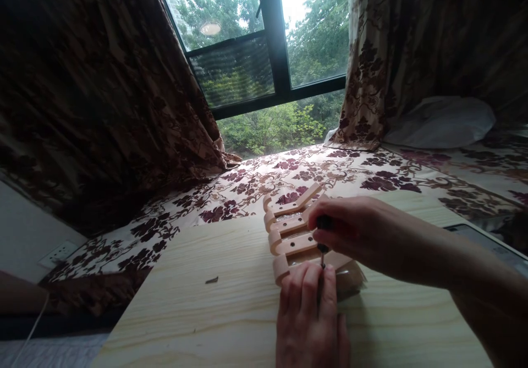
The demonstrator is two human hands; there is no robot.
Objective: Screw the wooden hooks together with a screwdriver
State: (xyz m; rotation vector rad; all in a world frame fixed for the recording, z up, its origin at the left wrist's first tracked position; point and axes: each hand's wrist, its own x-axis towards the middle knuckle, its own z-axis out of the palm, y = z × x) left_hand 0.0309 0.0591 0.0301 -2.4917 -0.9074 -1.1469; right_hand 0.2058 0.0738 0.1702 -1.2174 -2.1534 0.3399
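My right hand (350, 228) is closed round the black handle of a screwdriver (324, 223), which points down with its shaft between my hands. Its tip meets a small dark screw by my left fingertips. My left hand (307, 313) presses its fingers on the nearest piece of a pale wooden hook rack (281, 242). Several curved hooks lie side by side on it, and dark screw heads show in those farther off. Part of the rack is hidden under both hands. Clear plastic (350, 280) juts out from under its right side.
A loose screw (212, 280) lies on the light wooden board (173, 302), left of the rack. A phone or tablet (490, 247) rests at the right edge. Behind are floral fabric (247, 192), curtains (363, 93), a window (284, 82) and a white bag (445, 120).
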